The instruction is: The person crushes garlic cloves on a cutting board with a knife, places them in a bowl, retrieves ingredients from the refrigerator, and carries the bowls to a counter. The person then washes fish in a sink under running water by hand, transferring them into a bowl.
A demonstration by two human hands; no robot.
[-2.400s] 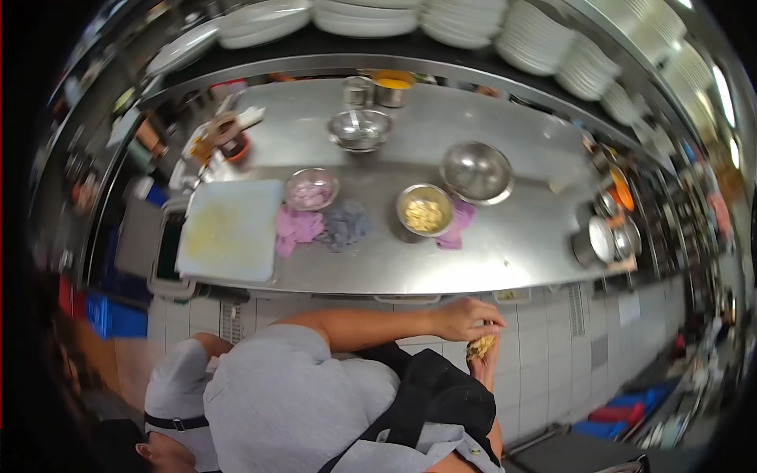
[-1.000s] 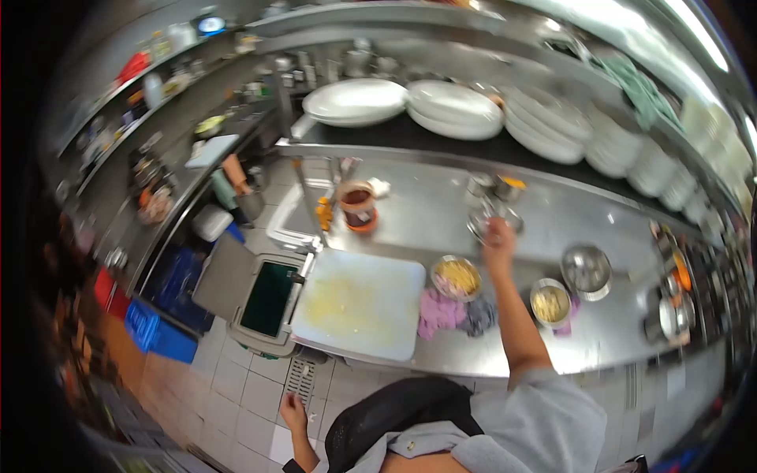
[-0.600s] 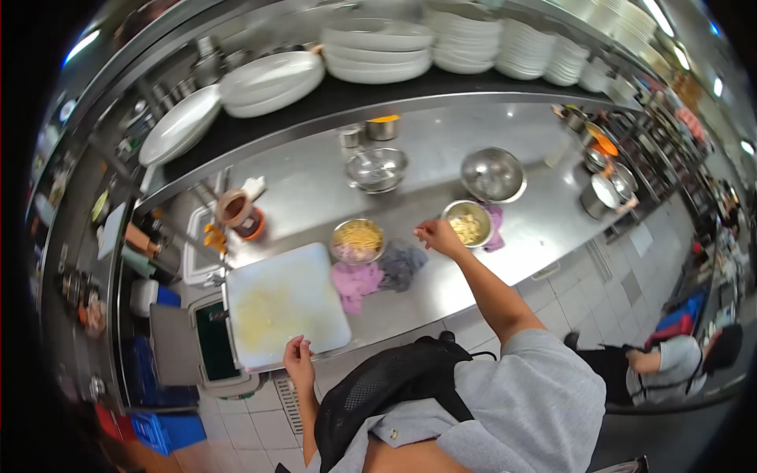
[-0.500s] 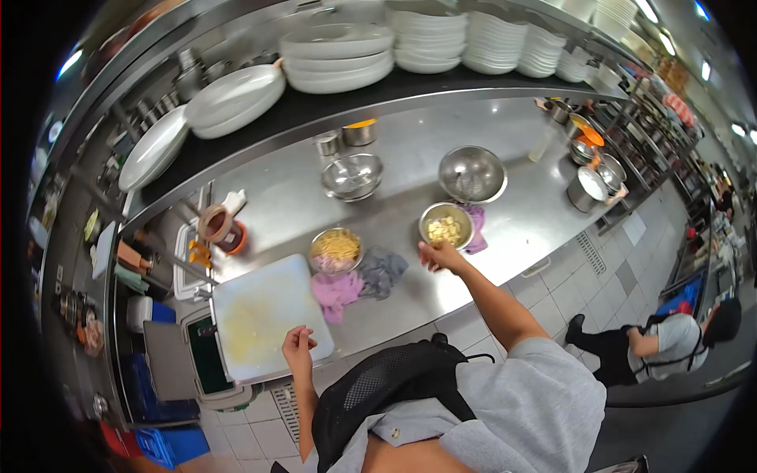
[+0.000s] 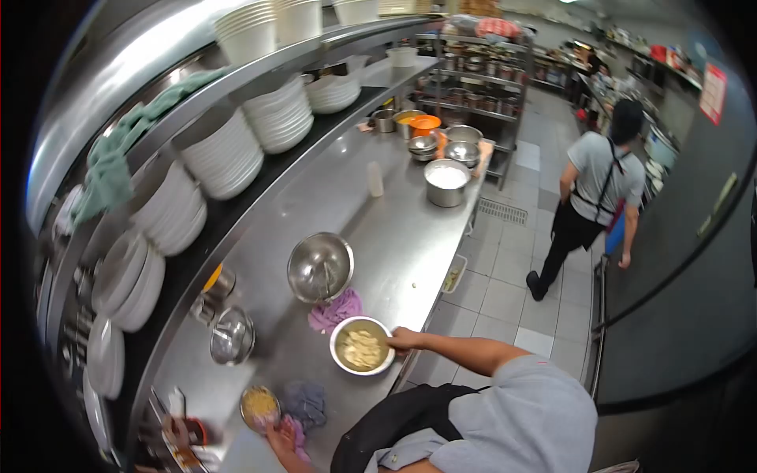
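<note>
Head view: two bare hands at a steel counter (image 5: 398, 248), seen from above.
Left hand (image 5: 277, 436): at the near side of the strip bowl; fingertips partly hidden, so whether its grip is closed on the rim cannot be told.
Strip bowl (image 5: 244, 411): small, round, holding yellow strips (image 5: 259, 403) with something pinkish at the near side.
Cutting board (image 5: 243, 455): pale, at the lower edge of the view, partly cut off.
Near purple cloth (image 5: 299, 441): crumpled, beside the left hand.
Grey cloth (image 5: 305, 404): crumpled, just right of the strip bowl.
Right hand (image 5: 404, 340): grip closed on the right-hand rim of the piece bowl.
Piece bowl (image 5: 341, 337): steel, pale yellow pieces (image 5: 362, 350) inside; over the counter near its front edge. Whether it rests or is lifted cannot be told.
Far purple cloth (image 5: 335, 311): bunched between the piece bowl and the large bowl.
Large bowl (image 5: 319, 264): steel, wide, upright.
Small steel bowl (image 5: 232, 337): well left of the piece bowl, beyond the strip bowl.
Bottle (image 5: 375, 180): pale, upright, farther along the counter.
Pot (image 5: 446, 193): metal, white contents, near the far end.
Orange bowl (image 5: 426, 124): behind the pot, among metal containers.
Plates (image 5: 276, 118): white stacks on the shelf above.
Co-worker (image 5: 599, 173): grey shirt, dark apron straps, on the tiled floor (image 5: 493, 252).
</note>
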